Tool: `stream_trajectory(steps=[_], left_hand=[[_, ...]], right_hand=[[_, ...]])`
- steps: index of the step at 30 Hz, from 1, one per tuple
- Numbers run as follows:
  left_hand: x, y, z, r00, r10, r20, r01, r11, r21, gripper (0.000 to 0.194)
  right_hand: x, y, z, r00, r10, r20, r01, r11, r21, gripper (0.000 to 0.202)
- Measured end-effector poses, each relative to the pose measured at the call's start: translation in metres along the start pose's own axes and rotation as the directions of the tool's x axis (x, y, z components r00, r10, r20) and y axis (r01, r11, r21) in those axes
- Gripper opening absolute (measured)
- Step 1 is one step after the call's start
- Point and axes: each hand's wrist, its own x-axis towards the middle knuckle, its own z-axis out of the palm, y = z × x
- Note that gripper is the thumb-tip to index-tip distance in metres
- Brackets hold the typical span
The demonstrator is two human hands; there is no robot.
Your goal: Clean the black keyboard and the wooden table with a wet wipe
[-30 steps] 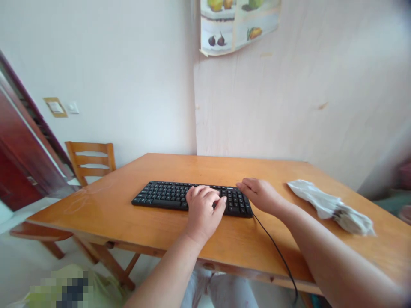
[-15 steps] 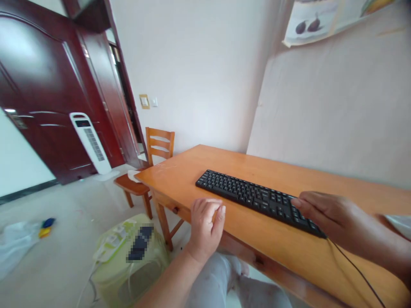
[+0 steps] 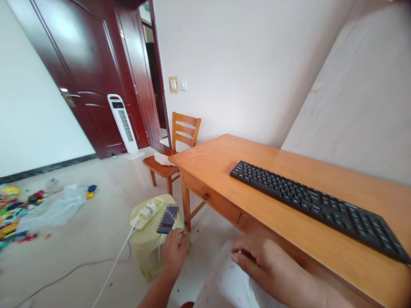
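From my end of the feed, this looks like a home. At ten o'clock I see a dark red panelled door [image 3: 86,72] with a lever handle [image 3: 72,95], and a slim white tower appliance [image 3: 124,126] before it. Colourful toys [image 3: 16,216] lie scattered on the shiny floor [image 3: 109,184] between eight and nine o'clock. A plastic stool [image 3: 141,246] at seven bears a power strip [image 3: 141,222]. Wooden household furniture completes my view: a slatted chair [image 3: 184,140] at half past ten, a table [image 3: 212,158] towards four.

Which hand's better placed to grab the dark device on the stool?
Left, likely: the left hand is right by the near end of the dark device on the stool. The right hand is farther off, near the table.
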Motion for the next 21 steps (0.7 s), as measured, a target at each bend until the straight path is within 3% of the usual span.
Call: stream_trajectory(steps=[5, 8, 14, 21], left_hand=[[0.008, -0.040, 0.022, 0.951, -0.303, -0.056, 0.308, 0.938, 0.158, 0.038], [0.020, -0.056, 0.030, 0.912, -0.398, -0.097, 0.409, 0.887, 0.215, 0.053], [0.049, -0.071, 0.035, 0.902, -0.421, -0.092, 0.430, 0.862, 0.269, 0.066], [0.064, -0.076, 0.034, 0.919, -0.393, -0.043, 0.387, 0.872, 0.300, 0.063]], right_hand=[[0.021, 0.020, 0.041, 0.989, 0.097, 0.111, -0.099, 0.995, 0.010, 0.022], [0.025, 0.036, 0.061, 0.984, 0.118, 0.135, -0.120, 0.993, 0.009, 0.022], [0.027, 0.065, 0.087, 0.980, 0.113, 0.164, -0.123, 0.991, 0.050, 0.018], [0.031, 0.072, 0.097, 0.971, 0.140, 0.193, -0.152, 0.987, 0.049, 0.014]])
